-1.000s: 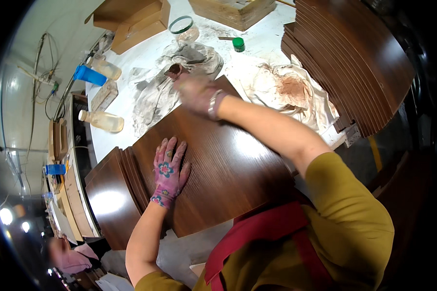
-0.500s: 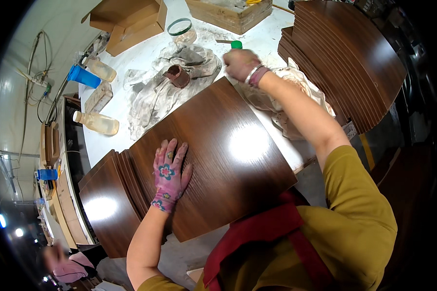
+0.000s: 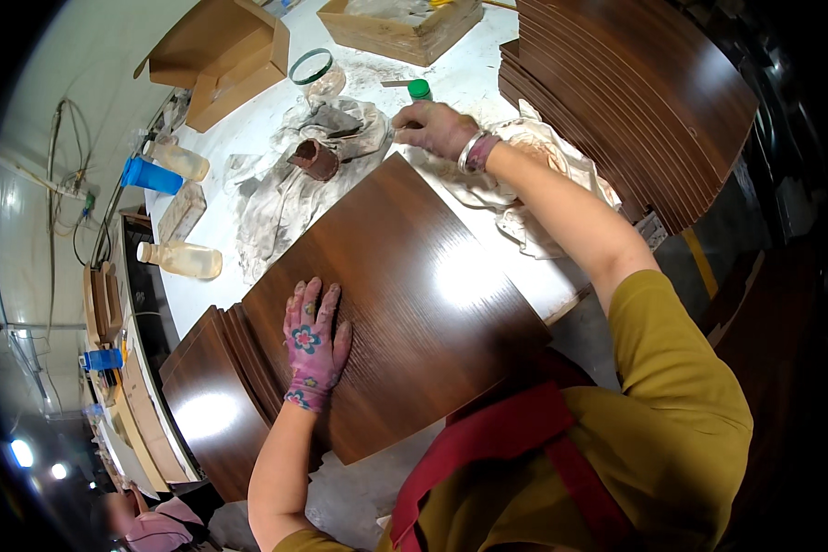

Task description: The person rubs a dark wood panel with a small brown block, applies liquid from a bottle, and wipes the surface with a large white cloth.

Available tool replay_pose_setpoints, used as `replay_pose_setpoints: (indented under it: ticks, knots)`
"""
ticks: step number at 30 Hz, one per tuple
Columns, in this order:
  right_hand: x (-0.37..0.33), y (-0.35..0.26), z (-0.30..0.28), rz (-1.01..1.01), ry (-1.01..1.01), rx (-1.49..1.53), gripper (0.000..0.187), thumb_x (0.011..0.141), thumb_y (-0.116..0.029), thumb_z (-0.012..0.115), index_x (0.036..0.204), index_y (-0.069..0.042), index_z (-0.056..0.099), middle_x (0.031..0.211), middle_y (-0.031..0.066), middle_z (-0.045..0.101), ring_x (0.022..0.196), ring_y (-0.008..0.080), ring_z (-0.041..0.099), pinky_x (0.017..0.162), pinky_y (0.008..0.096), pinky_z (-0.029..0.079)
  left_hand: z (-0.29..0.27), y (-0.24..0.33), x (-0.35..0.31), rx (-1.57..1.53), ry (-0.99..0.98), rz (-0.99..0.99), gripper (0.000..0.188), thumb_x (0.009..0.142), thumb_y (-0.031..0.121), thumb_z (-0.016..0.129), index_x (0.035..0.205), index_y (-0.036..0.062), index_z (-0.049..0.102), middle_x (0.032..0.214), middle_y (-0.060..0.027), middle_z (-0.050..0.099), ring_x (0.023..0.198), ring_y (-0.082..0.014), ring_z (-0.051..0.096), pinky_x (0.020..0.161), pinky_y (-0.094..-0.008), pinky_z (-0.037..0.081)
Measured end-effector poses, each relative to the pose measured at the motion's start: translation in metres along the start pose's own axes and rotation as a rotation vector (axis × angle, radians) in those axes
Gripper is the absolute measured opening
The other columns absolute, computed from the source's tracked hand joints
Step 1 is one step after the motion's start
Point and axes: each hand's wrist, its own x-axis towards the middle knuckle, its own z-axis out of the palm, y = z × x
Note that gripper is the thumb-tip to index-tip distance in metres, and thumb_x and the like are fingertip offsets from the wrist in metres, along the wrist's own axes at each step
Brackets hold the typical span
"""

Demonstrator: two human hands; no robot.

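A dark brown wood-grain panel with a glossy face lies in front of me, partly over a stack of like panels. My left hand, in a pink flowered glove, rests flat on the panel's left part, fingers stretched out. Beyond the far corner, my right hand, gloved too, hovers near a stained cloth with its fingers bent together. What they hold, if anything, is too small to make out. Close by stand a green-capped bottle and a brown-stained cup on a crumpled grey-white rag.
A tall stack of brown panels fills the right side. At the back are an open cardboard box, a wooden crate and a clear jar. Plastic bottles and a blue cup line the left edge. Another person is at lower left.
My right hand has shifted slightly, its fingers now pointing left instead of bunched in a fist. The left hand stays on the panel. The whole view has shifted a little.
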Motion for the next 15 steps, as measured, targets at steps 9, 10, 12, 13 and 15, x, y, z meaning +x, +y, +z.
replay_pose_setpoints:
  ticks: [9, 10, 12, 13, 15]
  knots:
    - [-0.056, 0.015, 0.014, -0.127, -0.014, -0.008, 0.025, 0.091, -0.031, 0.065, 0.106, -0.012, 0.069, 0.11, 0.0083, 0.066, 0.097, 0.0269, 0.064, 0.086, 0.0379, 0.05, 0.004, -0.001, -0.002, 0.042, -0.01, 0.002, 0.059, 0.084, 0.015, 0.06, 0.141, 0.0083, 0.047, 0.148, -0.0162, 0.04, 0.14, -0.0379, 0.033, 0.116, -0.0498, 0.024]
    - [-0.054, 0.013, 0.009, -0.14, 0.015, 0.016, 0.026, 0.091, -0.031, 0.065, 0.106, -0.011, 0.069, 0.11, 0.0081, 0.066, 0.096, 0.027, 0.064, 0.086, 0.038, 0.05, 0.003, -0.001, -0.002, 0.045, -0.018, 0.003, 0.059, 0.084, 0.015, 0.06, 0.141, 0.0083, 0.047, 0.149, -0.0162, 0.039, 0.14, -0.0379, 0.033, 0.116, -0.0498, 0.024]
    - [-0.039, 0.009, 0.005, -0.118, 0.06, 0.037, 0.025, 0.09, -0.029, 0.065, 0.105, -0.01, 0.068, 0.109, 0.0088, 0.065, 0.094, 0.0278, 0.064, 0.084, 0.0385, 0.05, 0.002, 0.0, -0.001, 0.049, -0.026, -0.002, 0.06, 0.084, 0.015, 0.06, 0.141, 0.0084, 0.046, 0.149, -0.0162, 0.039, 0.14, -0.0379, 0.033, 0.116, -0.0499, 0.024]
    - [-0.023, 0.004, 0.006, -0.082, 0.076, 0.033, 0.024, 0.088, -0.027, 0.065, 0.104, -0.01, 0.068, 0.108, 0.0099, 0.065, 0.092, 0.0286, 0.064, 0.082, 0.0389, 0.05, 0.002, 0.0, 0.0, 0.051, -0.029, -0.003, 0.06, 0.084, 0.014, 0.06, 0.141, 0.0084, 0.046, 0.149, -0.0162, 0.039, 0.14, -0.0379, 0.032, 0.116, -0.0499, 0.024]
    - [-0.008, 0.004, 0.014, -0.202, 0.126, -0.051, 0.021, 0.085, -0.024, 0.064, 0.098, -0.009, 0.068, 0.102, 0.0123, 0.066, 0.088, 0.0312, 0.065, 0.079, 0.0416, 0.05, 0.004, -0.001, -0.001, 0.058, -0.019, 0.013, 0.06, 0.083, 0.014, 0.059, 0.141, 0.0082, 0.046, 0.149, -0.0164, 0.039, 0.14, -0.0379, 0.033, 0.116, -0.0499, 0.024]
